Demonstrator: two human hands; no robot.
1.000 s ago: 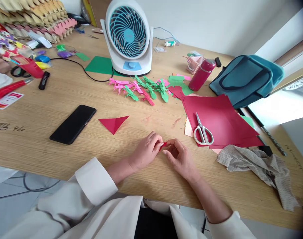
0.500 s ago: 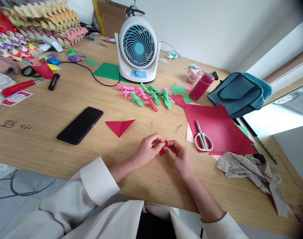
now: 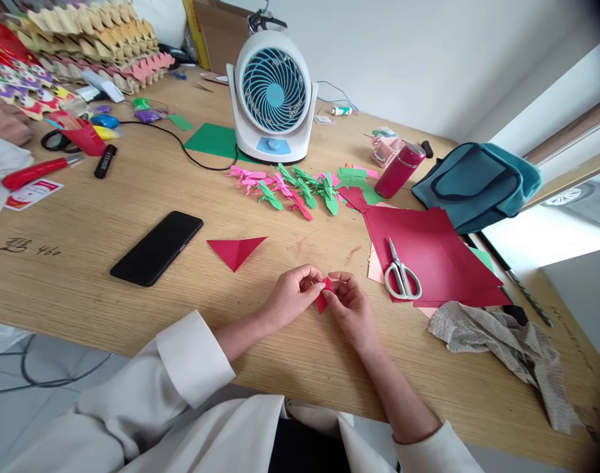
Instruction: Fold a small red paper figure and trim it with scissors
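Between my two hands is a small folded piece of red paper, its pointed lower end showing below the fingertips. My left hand pinches its left edge with thumb and fingers. My right hand grips the other side, thumb on the paper and fingers curled behind; the fingers cover much of the folds. Beyond my left hand a red paper triangle with a centre crease lies on the table. Farther back is a cluster of folded green and pink paper figures.
White-handled scissors rest on red paper sheets to the right, beside a crumpled cloth. A black phone lies left. A fan, a red bottle and a teal bag stand behind. Another person's sleeve shows far left.
My right hand's fingers have lifted and shifted slightly on the folded paper, and more of its lower point shows. The other person's hand at far left has drawn back.
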